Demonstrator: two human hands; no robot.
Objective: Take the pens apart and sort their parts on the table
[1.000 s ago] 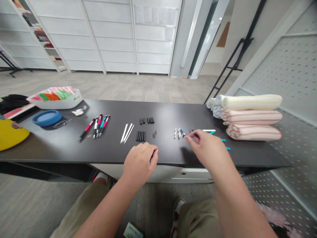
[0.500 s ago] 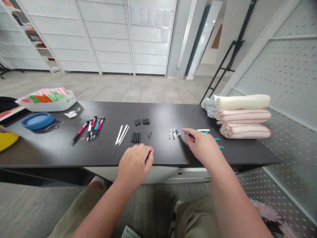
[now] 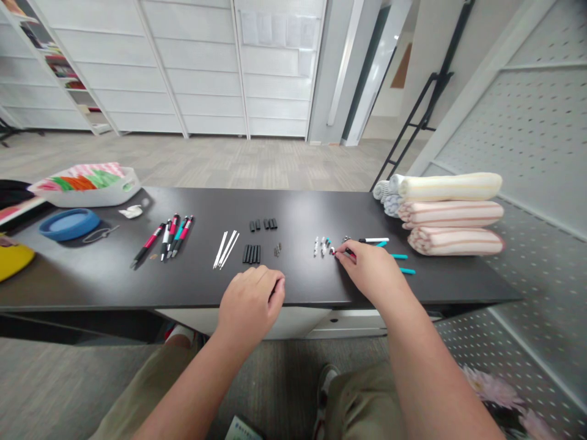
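Observation:
My left hand (image 3: 251, 299) rests at the table's front edge in a loose fist, with nothing showing in it. The thumb and forefinger of my right hand (image 3: 370, 267) close on a small silver pen tip (image 3: 332, 250) on the tabletop. Just left of these fingers stand small clear and silver pen pieces (image 3: 316, 246) in short rows. Teal pen barrels (image 3: 400, 256) and a white barrel with a dark end (image 3: 376, 240) lie beyond my right hand, partly covered by it. A red-and-black piece shows beneath my right fingers, mostly hidden.
White refills (image 3: 225, 249), black grips (image 3: 251, 253), shorter black tubes (image 3: 263, 225) and small springs (image 3: 277, 249) lie sorted mid-table. Assembled pens (image 3: 173, 235) sit to the left, near a blue bowl-like dish (image 3: 70, 224) and a white basket (image 3: 103, 194). Rolled towels (image 3: 452, 215) are stacked right.
My right hand has shifted slightly left and down, and its fingertips have come onto the small silver pen tip. My left hand has stayed still.

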